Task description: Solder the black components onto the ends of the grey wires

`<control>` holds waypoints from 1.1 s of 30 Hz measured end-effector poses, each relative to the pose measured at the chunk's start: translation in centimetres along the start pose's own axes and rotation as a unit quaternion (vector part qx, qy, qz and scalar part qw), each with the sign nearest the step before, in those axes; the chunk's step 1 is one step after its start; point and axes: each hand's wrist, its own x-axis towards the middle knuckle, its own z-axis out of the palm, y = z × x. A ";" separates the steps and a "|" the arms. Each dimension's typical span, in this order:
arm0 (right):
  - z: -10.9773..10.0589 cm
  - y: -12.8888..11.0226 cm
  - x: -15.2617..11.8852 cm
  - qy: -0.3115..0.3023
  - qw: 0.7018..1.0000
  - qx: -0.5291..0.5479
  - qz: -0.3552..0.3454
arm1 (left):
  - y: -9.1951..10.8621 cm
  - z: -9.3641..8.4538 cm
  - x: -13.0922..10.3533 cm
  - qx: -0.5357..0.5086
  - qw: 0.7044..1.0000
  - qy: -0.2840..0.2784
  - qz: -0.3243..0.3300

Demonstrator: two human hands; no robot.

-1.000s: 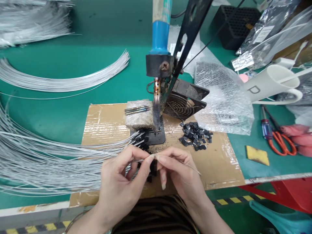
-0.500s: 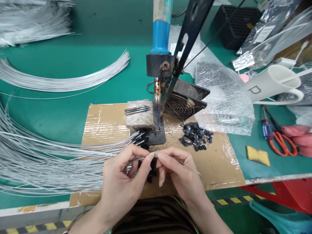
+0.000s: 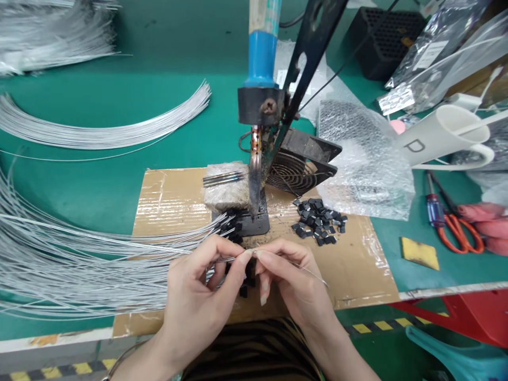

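My left hand [image 3: 206,291] pinches a thin grey wire, thumb against forefinger, just in front of the soldering iron. Fingertip to fingertip with it, my right hand [image 3: 291,275] is closed on thin solder wire [image 3: 313,274], whose tail sticks out past the palm. The exact joint between the fingertips is too small to make out. A large bundle of grey wires [image 3: 99,264] runs in from the left, with black connectors [image 3: 234,225] on its ends. Above my hands the blue-handled soldering iron [image 3: 256,159] is clamped tip down. Several loose black connectors [image 3: 319,219] lie in a pile to the right.
A small fan [image 3: 297,166] stands behind the iron on the cardboard sheet [image 3: 170,198]. At right lie a yellow sponge [image 3: 419,253], orange-handled scissors [image 3: 460,233] and a tilted white mug [image 3: 440,137]. Another wire bundle [image 3: 119,132] curves across the green mat at back left.
My hands stay almost in place, fingertips still together. The lower fingers of my right hand have shifted very slightly.
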 end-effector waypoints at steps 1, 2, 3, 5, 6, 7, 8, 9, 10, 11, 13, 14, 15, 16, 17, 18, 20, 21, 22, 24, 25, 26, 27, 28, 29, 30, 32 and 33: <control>0.0 0.0 0.0 0.000 1.000 0.001 0.000 | 0.0 0.0 0.0 -0.004 1.000 0.000 -0.004; 0.0 0.0 -0.1 -0.001 1.000 0.003 -0.001 | 0.0 0.1 0.0 -0.008 1.000 0.001 -0.006; 0.0 0.0 -0.1 -0.002 1.000 0.005 -0.001 | -0.1 0.1 0.1 -0.012 1.000 0.002 -0.008; 0.0 0.1 -0.1 -0.005 1.000 0.009 -0.002 | -0.2 0.1 0.0 -0.012 1.000 0.003 -0.008; 0.0 0.1 -0.1 -0.008 1.000 0.009 -0.002 | -0.2 0.2 0.0 -0.010 1.000 0.003 -0.006; 0.0 0.2 -0.1 -0.008 1.000 0.010 -0.003 | -0.3 0.2 0.0 -0.007 1.000 0.005 -0.005; 0.0 0.2 -0.1 -0.008 1.000 0.010 -0.004 | -0.3 0.2 0.0 -0.004 1.000 0.007 -0.003; 0.0 0.2 -0.1 -0.008 1.000 0.011 -0.004 | -0.3 0.2 -0.1 -0.001 1.000 0.008 0.001; 0.0 0.2 0.0 -0.008 1.000 0.012 -0.004 | -0.2 0.1 -0.1 0.001 1.000 0.010 0.005; -0.1 0.1 0.0 -0.008 1.000 0.013 -0.002 | -0.2 0.1 -0.1 0.003 1.000 0.011 0.009; -0.1 0.1 0.0 -0.009 1.000 0.015 0.000 | 0.0 0.1 0.0 0.010 1.000 0.008 0.016; -0.2 0.1 0.0 -0.010 1.000 0.015 0.001 | 0.1 0.0 0.0 0.013 1.000 0.006 0.020; -0.2 0.1 0.1 -0.011 1.000 0.014 0.002 | 0.1 0.0 0.1 0.015 1.000 0.004 0.021; -0.3 0.2 0.1 -0.013 1.000 0.014 0.002 | 0.1 0.0 0.1 0.016 1.000 0.003 0.020; -0.3 0.2 0.1 -0.014 1.000 0.013 0.001 | 0.1 0.0 0.1 0.014 1.000 0.003 0.018; -0.3 0.2 0.1 -0.015 1.000 0.011 0.000 | 0.1 0.0 0.1 0.011 1.000 0.002 0.012; -0.4 0.2 0.0 -0.018 1.000 0.010 0.000 | -0.1 0.1 0.1 0.000 1.000 0.002 0.000; -0.4 0.2 0.0 -0.021 1.000 0.010 0.000 | -0.2 0.1 0.1 -0.004 1.000 0.002 -0.004; -0.4 0.2 0.0 -0.022 1.000 0.011 0.001 | -0.2 0.1 0.0 -0.005 1.000 0.002 -0.008; -0.5 0.2 -0.1 -0.022 1.000 0.010 0.002 | -0.4 0.1 0.0 -0.001 1.000 0.004 -0.011; -0.5 0.2 -0.1 -0.021 1.000 0.009 0.002 | -0.4 0.1 0.0 0.002 1.000 0.005 -0.010; -0.5 0.2 -0.1 -0.019 1.000 0.007 0.001 | -0.3 0.1 0.0 0.003 1.000 0.006 -0.008; -0.5 0.2 -0.1 -0.017 1.000 0.005 0.001 | -0.3 0.1 0.0 0.003 1.000 0.006 -0.005; -0.4 0.2 -0.1 -0.017 1.000 0.004 0.000 | -0.2 0.1 0.0 0.003 1.000 0.005 -0.002; -0.4 0.2 -0.1 -0.017 1.000 0.003 0.000 | -0.2 0.1 0.0 0.003 1.000 0.003 0.001; -0.4 0.2 -0.1 -0.016 1.000 0.003 0.000 | -0.1 0.1 0.0 0.003 1.000 0.001 0.003; -0.4 0.2 -0.1 -0.015 1.000 0.004 -0.003 | 0.0 0.1 -0.1 0.004 1.000 -0.001 0.005; -0.4 0.2 -0.1 -0.015 1.000 0.005 -0.003 | 0.0 0.1 -0.1 0.006 1.000 -0.001 0.006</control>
